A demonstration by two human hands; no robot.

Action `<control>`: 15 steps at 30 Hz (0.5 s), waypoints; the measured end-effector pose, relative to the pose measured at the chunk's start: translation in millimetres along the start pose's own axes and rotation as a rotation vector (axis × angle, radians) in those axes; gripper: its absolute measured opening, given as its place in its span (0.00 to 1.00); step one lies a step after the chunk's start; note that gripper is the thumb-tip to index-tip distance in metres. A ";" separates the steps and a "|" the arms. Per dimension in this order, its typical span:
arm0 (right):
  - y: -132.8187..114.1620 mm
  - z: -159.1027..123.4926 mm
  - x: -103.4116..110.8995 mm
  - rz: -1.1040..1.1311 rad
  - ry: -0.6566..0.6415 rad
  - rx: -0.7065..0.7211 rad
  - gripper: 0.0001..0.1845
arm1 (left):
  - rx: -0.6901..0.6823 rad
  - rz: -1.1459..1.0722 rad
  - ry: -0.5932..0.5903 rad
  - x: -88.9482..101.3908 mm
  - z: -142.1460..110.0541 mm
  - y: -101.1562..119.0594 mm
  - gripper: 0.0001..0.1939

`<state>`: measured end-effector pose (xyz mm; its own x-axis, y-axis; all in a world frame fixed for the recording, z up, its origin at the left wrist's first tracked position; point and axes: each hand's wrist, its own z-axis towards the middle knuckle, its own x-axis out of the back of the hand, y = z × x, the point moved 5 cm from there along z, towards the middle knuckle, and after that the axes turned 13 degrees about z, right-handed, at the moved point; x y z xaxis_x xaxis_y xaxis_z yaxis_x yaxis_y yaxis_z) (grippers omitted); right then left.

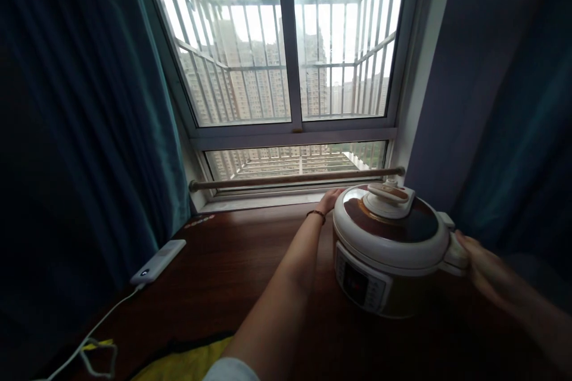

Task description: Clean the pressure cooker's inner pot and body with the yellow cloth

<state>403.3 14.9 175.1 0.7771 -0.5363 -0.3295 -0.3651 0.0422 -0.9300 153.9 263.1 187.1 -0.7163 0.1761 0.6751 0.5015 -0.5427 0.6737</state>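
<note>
Pale sleeve [232, 369], foremost; electric cooker [402, 262], standing on brown tabletop [250, 235], judged heavy, rigid, slick-shelled, best held at side handle [454, 255] and opposite side; right hand [482, 262], fingers closed on that handle; left hand [331, 199] at far-left edge, fingertips hidden, grip indeterminable.

A home, beside a barred window [289, 41]
Blue curtains [102, 95] hang at nine and three o'clock; tower blocks [257, 86] show through the window at twelve; an electric cooker [388, 250] sits at four.
</note>
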 end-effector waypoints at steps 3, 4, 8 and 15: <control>2.8 -8.8 -11.4 0.058 0.003 -0.072 0.03 | -0.038 -0.042 -0.006 0.2 4.0 -8.4 0.15; 2.7 -7.1 -12.9 0.067 -0.018 -0.090 0.05 | -0.043 -0.049 0.000 0.0 4.0 -10.4 0.15; 2.4 6.6 -13.0 0.088 -0.069 -0.158 0.08 | -0.042 -0.055 0.039 2.2 -4.0 -17.0 0.14; 5.0 31.9 -24.1 0.123 -0.210 -0.302 0.17 | 0.022 -0.038 0.167 21.8 -55.6 -35.0 0.17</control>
<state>399.1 54.9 173.2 0.7948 -0.3570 -0.4908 -0.5723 -0.1713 -0.8020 93.7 240.2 161.6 -0.8046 0.0566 0.5911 0.4817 -0.5197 0.7056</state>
